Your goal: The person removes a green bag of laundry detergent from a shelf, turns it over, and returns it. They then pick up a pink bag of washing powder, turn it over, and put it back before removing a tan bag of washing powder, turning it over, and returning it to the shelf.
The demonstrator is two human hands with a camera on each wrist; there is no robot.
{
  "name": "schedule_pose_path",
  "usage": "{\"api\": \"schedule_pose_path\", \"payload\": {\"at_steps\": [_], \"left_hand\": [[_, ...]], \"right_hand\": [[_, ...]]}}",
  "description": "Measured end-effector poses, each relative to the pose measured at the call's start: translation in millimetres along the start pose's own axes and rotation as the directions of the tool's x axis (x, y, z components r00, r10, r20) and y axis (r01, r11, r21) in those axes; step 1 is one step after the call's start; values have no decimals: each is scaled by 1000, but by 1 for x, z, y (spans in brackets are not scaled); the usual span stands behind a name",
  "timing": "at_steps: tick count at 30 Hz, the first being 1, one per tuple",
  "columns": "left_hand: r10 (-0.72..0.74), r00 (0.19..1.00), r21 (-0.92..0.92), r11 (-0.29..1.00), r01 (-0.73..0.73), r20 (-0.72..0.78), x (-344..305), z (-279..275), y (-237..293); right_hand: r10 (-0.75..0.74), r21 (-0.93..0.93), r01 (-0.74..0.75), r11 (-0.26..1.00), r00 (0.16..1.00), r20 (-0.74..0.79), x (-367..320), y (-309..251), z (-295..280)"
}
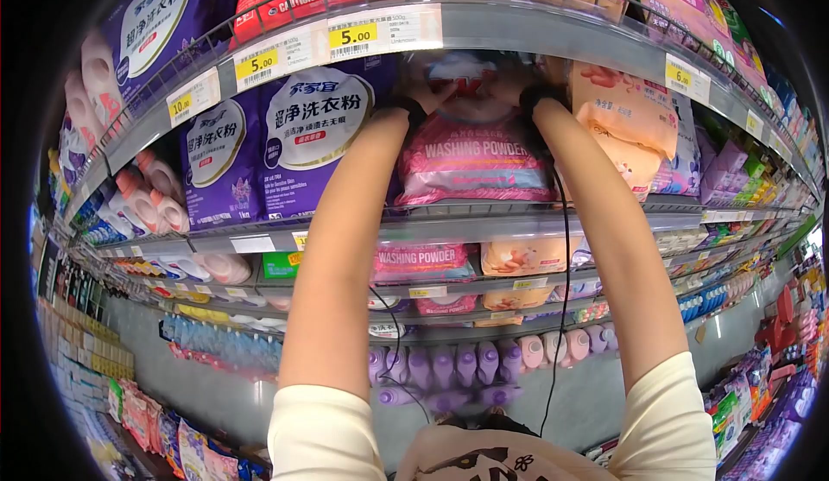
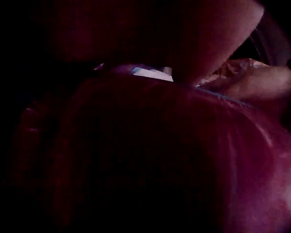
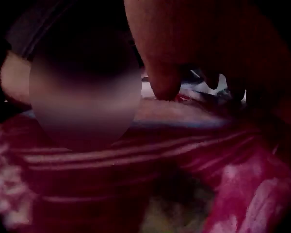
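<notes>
A pink bag of washing powder [image 1: 475, 157] stands upright on the middle shelf, under the shelf with the price labels. My left hand [image 1: 429, 97] lies at its upper left and my right hand [image 1: 511, 88] at its upper right, both in shadow. In the dark left wrist view the bag [image 2: 262, 160] fills the lower right, with a hand [image 2: 262, 85] beyond it. In the right wrist view fingers [image 3: 166, 87] point down at the top of the bag [image 3: 111, 170]. Whether either hand grips it is too dark to tell.
Purple powder bags [image 1: 315, 148] stand left of the pink bag, and orange bags [image 1: 623, 118] stand right. The upper shelf edge [image 1: 518, 28] passes just above both hands. Dark cables [image 1: 566, 248] hang near the forearms. Lower shelves hold more bags and purple bottles [image 1: 466, 364].
</notes>
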State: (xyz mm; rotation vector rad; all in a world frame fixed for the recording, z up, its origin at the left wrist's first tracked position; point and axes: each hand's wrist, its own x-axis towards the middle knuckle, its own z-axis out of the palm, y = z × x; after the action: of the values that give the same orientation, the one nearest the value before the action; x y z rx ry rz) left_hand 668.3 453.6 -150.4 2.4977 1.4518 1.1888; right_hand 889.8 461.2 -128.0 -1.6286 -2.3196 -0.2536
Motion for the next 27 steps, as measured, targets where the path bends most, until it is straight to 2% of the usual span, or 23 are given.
{"api": "schedule_pose_path", "payload": {"at_steps": [3, 4, 5, 6, 7, 9, 10, 11, 12, 13, 15, 17, 20, 21, 22, 23, 24, 27], "left_hand": [[-73, 990, 12, 997, 75, -122, -16, -1, 22], [90, 989, 239, 969, -60, -118, -11, 11, 10], [243, 967, 451, 873, -184, -76, -9, 26, -13], [244, 962, 535, 801, -270, 119, -13, 14, -6], [237, 921, 575, 724, -380, 311, -18, 1, 1], [68, 957, 625, 743, -238, 283, -9, 5, 4], [-15, 962, 644, 746, -172, 273, -4, 11, 4], [-81, 977, 481, 876, -26, 199, 3, 22, -9], [-73, 978, 505, 862, -38, 198, 6, 29, -16], [-68, 978, 529, 847, -47, 196, 5, 30, -15], [-15, 993, 447, 894, -39, 117, -2, 29, -8], [62, 997, 219, 974, -51, -43, -33, -2, 35], [258, 965, 245, 934, -260, 42, -30, 2, 47], [214, 955, 252, 931, -263, 206, -25, 0, 45], [166, 916, 257, 928, -270, 365, -14, -5, 40], [112, 849, 257, 925, -279, 517, -5, -4, 38], [34, 870, 276, 942, -193, 492, 3, 4, 41], [-211, 895, 329, 941, 77, 393, 24, 22, 47]], "right_hand": [[-270, -212, 220, 952, 931, -246, -33, -54, -20], [-255, -236, 190, 953, 924, -286, -35, -57, -13], [-240, -254, 161, 954, 916, -322, -39, -62, -3], [-228, -271, 133, 953, 906, -356, -41, -63, 5], [-117, -207, 106, 973, 992, -39, -30, -57, -1], [-325, -57, 323, 945, 944, -51, -5, -46, 5], [-334, 93, 342, 935, 938, -93, 0, -35, 16], [-341, 243, 365, 898, 930, -136, 6, -24, 27], [-349, 381, 391, 838, 920, -178, 11, -14, 37], [-299, 341, 325, 882, 946, -127, -5, -22, 20], [-187, 249, 190, 950, 982, -35, -42, -42, -18], [-49, 152, 43, 987, 998, 37, -79, -59, -46], [-225, 70, 224, 972, 974, 21, -117, -66, -54], [-53, 18, 53, 998, 999, -7, -143, -81, -50], [-7, 117, 8, 993, 1000, -8, -160, -88, -48], [39, 41, -38, 998, 999, -16, -171, -90, -34], [79, -41, -80, 996, 997, -27, -177, -90, -20], [-1, 88, 8, 996, 997, -81, -183, -83, -19]]}}
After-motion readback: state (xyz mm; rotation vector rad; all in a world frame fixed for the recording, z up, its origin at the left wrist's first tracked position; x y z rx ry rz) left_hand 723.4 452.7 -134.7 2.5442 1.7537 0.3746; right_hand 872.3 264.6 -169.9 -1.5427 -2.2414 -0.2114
